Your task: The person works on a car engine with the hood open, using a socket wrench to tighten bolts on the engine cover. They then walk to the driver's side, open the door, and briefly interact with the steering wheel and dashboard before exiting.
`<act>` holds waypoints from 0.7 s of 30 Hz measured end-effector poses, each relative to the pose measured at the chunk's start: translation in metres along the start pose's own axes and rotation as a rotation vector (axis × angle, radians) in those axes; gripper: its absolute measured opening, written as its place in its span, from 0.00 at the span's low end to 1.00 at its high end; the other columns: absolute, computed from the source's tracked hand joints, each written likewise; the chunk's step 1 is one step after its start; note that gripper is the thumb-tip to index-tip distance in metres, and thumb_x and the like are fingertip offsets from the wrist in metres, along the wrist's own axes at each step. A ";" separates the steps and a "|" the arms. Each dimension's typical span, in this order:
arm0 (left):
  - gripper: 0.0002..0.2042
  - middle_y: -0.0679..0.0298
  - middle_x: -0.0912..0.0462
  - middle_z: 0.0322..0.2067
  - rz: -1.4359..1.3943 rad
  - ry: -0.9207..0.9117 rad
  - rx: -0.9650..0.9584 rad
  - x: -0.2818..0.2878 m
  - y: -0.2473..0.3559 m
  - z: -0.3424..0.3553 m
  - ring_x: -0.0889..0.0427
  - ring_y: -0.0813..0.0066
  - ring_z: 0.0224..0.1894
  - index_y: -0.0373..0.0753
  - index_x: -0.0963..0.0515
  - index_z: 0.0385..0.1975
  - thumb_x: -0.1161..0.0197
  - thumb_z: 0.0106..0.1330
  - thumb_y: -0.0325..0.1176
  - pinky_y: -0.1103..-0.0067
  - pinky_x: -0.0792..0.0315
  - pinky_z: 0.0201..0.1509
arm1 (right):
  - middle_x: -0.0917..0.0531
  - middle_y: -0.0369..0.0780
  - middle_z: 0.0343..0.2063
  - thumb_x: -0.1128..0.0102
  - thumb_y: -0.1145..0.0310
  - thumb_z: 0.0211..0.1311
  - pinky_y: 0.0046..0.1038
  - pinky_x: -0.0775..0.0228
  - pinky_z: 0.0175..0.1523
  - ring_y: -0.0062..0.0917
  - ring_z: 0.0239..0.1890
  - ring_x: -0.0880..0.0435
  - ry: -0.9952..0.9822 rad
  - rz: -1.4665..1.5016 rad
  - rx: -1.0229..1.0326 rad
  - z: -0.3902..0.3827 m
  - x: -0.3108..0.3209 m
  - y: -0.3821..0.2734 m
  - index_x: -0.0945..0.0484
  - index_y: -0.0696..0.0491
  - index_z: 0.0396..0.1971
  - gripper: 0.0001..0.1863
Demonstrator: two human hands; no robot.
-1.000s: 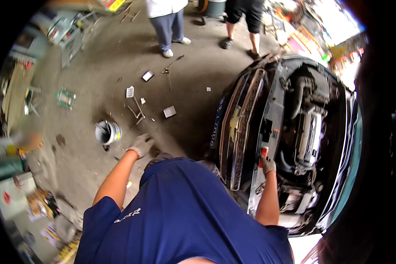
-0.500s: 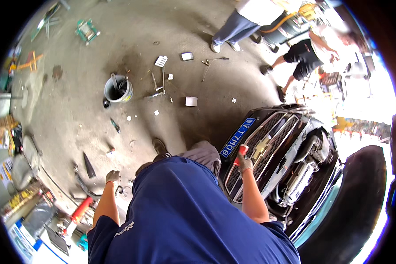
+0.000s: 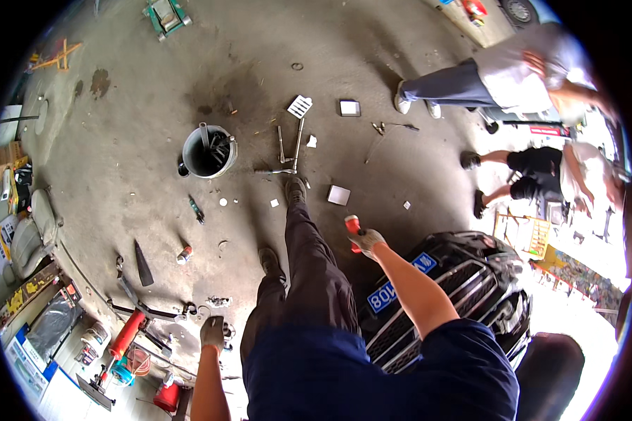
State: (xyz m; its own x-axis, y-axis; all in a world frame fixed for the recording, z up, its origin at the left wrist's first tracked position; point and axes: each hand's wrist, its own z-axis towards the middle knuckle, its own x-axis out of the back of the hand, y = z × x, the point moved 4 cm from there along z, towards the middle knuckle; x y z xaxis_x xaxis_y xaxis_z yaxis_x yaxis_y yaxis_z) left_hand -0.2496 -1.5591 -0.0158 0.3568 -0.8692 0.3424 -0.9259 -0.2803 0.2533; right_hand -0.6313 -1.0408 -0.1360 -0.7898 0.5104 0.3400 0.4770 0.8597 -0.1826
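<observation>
My right hand point(image 3: 369, 242), in a grey work glove, is closed around a red hand-held tool point(image 3: 352, 224). Part of it sticks out above the fingers and a bit more shows below; the exact kind is unclear. It is held out over the floor in front of a black car front point(image 3: 463, 281) with a blue plate. My left hand point(image 3: 213, 332), also gloved, hangs low on the left with its fingers curled. Something small and dark shows at its edge, too small to name. Loose metal parts point(image 3: 219, 302) lie on the floor just beyond it.
A grey bucket point(image 3: 228, 165) of long tools stands ahead, beside a metal wrench bar point(image 3: 299, 144) and small white boxes point(image 3: 339, 195). A spray can point(image 3: 184, 255) and a black blade-shaped piece point(image 3: 143, 265) lie left. Two people point(image 3: 456, 88) are at the right.
My view has turned, and a leg now reaches forward towards the wrench bar. My right hand, still on the red tool, has come away from the car's grille out over the floor.
</observation>
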 end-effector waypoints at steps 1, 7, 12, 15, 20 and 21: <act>0.19 0.62 0.11 0.33 0.108 0.038 0.061 -0.016 0.045 -0.024 0.16 0.71 0.30 0.37 0.16 0.47 0.38 0.81 0.49 0.74 0.20 0.34 | 0.11 0.42 0.35 0.34 0.37 0.71 0.40 0.24 0.50 0.33 0.40 0.13 0.001 0.144 0.033 0.045 -0.007 -0.016 0.11 0.55 0.50 0.32; 0.13 0.56 0.08 0.46 0.168 -0.138 0.116 -0.121 0.094 0.001 0.10 0.66 0.45 0.31 0.15 0.54 0.38 0.76 0.29 0.72 0.19 0.54 | 0.09 0.56 0.48 0.46 0.37 0.69 0.43 0.21 0.59 0.48 0.56 0.09 -0.027 -0.085 0.142 0.345 -0.070 -0.148 0.12 0.54 0.53 0.35; 0.15 0.56 0.07 0.44 0.293 -0.285 0.129 -0.227 0.181 0.010 0.09 0.70 0.46 0.31 0.16 0.56 0.41 0.82 0.35 0.73 0.17 0.55 | 0.09 0.52 0.54 0.31 0.40 0.63 0.43 0.19 0.64 0.44 0.59 0.09 0.081 0.010 -0.094 0.473 -0.079 -0.228 0.12 0.50 0.59 0.34; 0.14 0.56 0.07 0.45 0.240 -0.316 0.295 -0.252 0.179 0.024 0.09 0.69 0.48 0.30 0.17 0.56 0.41 0.83 0.32 0.73 0.17 0.58 | 0.11 0.48 0.61 0.31 0.42 0.65 0.43 0.19 0.66 0.43 0.64 0.11 -0.004 -0.064 -0.152 0.543 -0.087 -0.244 0.11 0.48 0.61 0.31; 0.14 0.57 0.07 0.45 0.428 -0.292 0.306 -0.243 0.168 0.047 0.08 0.70 0.48 0.32 0.16 0.56 0.40 0.81 0.34 0.73 0.17 0.58 | 0.18 0.54 0.68 0.32 0.43 0.68 0.44 0.20 0.70 0.48 0.68 0.16 0.057 0.082 0.005 0.552 -0.081 -0.269 0.22 0.52 0.71 0.38; 0.15 0.57 0.07 0.45 0.412 -0.267 0.327 -0.234 0.156 0.048 0.08 0.70 0.48 0.32 0.16 0.56 0.40 0.80 0.34 0.74 0.17 0.57 | 0.20 0.58 0.69 0.33 0.42 0.68 0.45 0.21 0.70 0.50 0.68 0.16 0.076 0.105 0.035 0.532 -0.085 -0.274 0.27 0.54 0.74 0.42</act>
State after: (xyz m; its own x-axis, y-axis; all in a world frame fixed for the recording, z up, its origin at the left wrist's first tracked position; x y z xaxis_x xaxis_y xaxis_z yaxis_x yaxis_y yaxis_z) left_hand -0.4836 -1.4191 -0.0993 -0.0446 -0.9937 0.1026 -0.9869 0.0279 -0.1587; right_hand -0.9000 -1.3097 -0.6061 -0.7041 0.5959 0.3862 0.5407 0.8025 -0.2523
